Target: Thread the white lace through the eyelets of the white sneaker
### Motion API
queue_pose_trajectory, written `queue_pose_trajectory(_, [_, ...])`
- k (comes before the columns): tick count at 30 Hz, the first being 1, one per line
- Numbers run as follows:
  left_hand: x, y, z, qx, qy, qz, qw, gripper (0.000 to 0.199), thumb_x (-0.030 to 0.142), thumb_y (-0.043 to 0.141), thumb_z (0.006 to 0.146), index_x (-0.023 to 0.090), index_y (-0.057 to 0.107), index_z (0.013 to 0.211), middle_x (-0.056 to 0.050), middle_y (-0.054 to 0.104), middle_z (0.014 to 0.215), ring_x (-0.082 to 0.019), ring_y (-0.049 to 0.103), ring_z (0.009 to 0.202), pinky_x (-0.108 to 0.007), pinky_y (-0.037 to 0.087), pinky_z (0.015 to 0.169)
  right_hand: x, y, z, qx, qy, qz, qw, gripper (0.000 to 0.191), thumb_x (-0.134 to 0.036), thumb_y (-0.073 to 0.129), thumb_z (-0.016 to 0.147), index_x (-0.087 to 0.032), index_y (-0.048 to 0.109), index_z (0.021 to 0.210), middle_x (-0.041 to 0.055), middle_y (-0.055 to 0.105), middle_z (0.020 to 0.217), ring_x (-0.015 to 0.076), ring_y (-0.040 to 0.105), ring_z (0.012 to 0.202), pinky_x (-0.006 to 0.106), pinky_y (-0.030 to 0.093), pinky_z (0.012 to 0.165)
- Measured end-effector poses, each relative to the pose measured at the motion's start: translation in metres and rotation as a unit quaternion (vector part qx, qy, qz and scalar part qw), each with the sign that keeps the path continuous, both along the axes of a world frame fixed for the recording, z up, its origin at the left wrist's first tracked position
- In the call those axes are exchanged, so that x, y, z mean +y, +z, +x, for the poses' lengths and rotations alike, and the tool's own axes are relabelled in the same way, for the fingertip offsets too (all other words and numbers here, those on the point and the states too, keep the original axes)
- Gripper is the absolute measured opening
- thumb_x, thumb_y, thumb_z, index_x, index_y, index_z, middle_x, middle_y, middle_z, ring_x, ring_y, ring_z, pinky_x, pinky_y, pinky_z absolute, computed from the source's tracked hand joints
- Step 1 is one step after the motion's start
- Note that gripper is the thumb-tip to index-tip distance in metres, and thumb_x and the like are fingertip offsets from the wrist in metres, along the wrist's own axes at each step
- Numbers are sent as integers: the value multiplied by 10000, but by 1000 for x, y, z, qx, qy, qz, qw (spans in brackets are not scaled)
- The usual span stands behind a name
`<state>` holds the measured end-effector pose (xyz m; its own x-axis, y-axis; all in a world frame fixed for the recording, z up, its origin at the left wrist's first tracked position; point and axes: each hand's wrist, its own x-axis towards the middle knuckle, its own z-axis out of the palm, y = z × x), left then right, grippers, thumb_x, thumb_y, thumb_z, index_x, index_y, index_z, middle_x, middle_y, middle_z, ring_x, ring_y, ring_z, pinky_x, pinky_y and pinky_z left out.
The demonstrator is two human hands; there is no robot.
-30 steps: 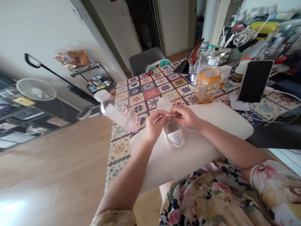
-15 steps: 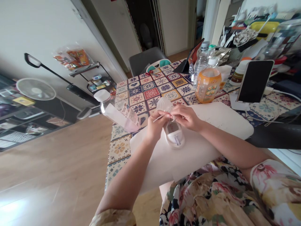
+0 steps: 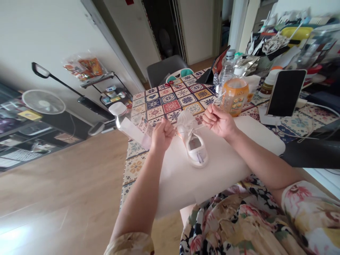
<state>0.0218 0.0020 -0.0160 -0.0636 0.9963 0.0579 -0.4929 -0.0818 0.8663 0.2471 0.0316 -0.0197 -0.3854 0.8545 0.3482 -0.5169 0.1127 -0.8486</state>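
Note:
A white shoe [image 3: 195, 143] lies on a white sheet [image 3: 180, 184], its heel toward me and its toe pointing away. My left hand [image 3: 162, 135], closed in a fist, is left of the shoe and grips one side of the white shoelace [image 3: 190, 132]. On the right, my right hand [image 3: 218, 120] is closed on the other side of the lace, and a loose end rises above its fingers. The lace runs taut from both hands to a knot over the shoe's tongue. A tilted clear bottle with a pale pink label [image 3: 135, 127] stands just beyond my left hand.
An orange bottle [image 3: 234, 96] and a clear plastic bottle [image 3: 228, 65] stand behind my right hand. At the right, a phone [image 3: 287, 92] rests upright on a stand, with a cable beside it. The patterned tablecloth [image 3: 170, 106] covers the table; a chair [image 3: 166, 67] stands beyond.
My hands have moved apart from above the shoe, the left to the left and the right to the right. The lace has drawn tight between them, and the shoe's opening now shows more.

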Motion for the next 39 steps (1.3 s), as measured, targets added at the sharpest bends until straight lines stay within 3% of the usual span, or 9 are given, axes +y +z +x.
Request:
queue_pose_trajectory(5, [3,-6,-8,167,-5,-23,986,349,329,733,741,209,408,695,96,376,431,-35,259,344,-163,165,365,5,6,15,-39,30,-11,999,404,-532,619,831,-241,357,731,-90,190,528,84,166,429,226,195,416])
queue_pose_trajectory(13, [11,-17,-13,342,5,-17,940,238,283,654,762,207,436,706,93,456,399,-49,314,329,-171,217,395,5,8,30,-127,257,-33,958,427,-504,730,766,-204,438,684,-98,266,507,44,186,401,199,165,403])
queue_pose_trajectory(16, [12,-24,-13,390,-20,-8,921,211,282,649,761,203,462,705,82,481,415,-57,342,346,-177,233,402,2,5,28,-149,309,-34,939,439,-482,734,775,-195,424,654,-93,270,524,42,205,412,196,171,411])
queue_pose_trajectory(19, [11,-27,-13,410,-73,5,909,191,313,654,757,194,509,720,60,537,462,-59,365,365,-183,232,403,1,1,22,-175,297,-38,938,469,-528,679,814,-189,411,633,-75,307,552,48,224,441,194,158,414])
queue_pose_trajectory(24, [8,-22,-17,417,-192,42,887,224,333,740,681,168,615,766,13,615,546,-105,554,496,-202,373,493,2,-6,12,-266,215,-2,940,488,-580,553,883,-164,505,633,-60,356,537,54,241,449,209,158,418])
queue_pose_trajectory(29, [9,-20,-23,466,-217,32,857,257,389,765,665,155,667,708,-7,600,534,-95,501,475,-202,319,451,5,-8,12,-346,149,10,926,348,-456,713,785,-169,524,730,-79,443,562,43,307,447,203,193,432])
queue_pose_trajectory(35, [8,-17,-27,475,-221,6,852,328,471,716,727,146,670,711,5,580,533,-73,435,482,-198,278,458,8,-5,18,-419,172,81,888,254,-371,737,746,-140,631,746,-24,583,656,86,493,625,231,361,618])
queue_pose_trajectory(39, [4,-10,-31,445,-295,-13,845,323,459,734,718,143,668,721,3,603,575,-67,428,494,-201,309,474,7,0,22,-363,191,67,910,243,-377,722,776,-140,668,765,-14,592,682,95,477,638,248,354,635])
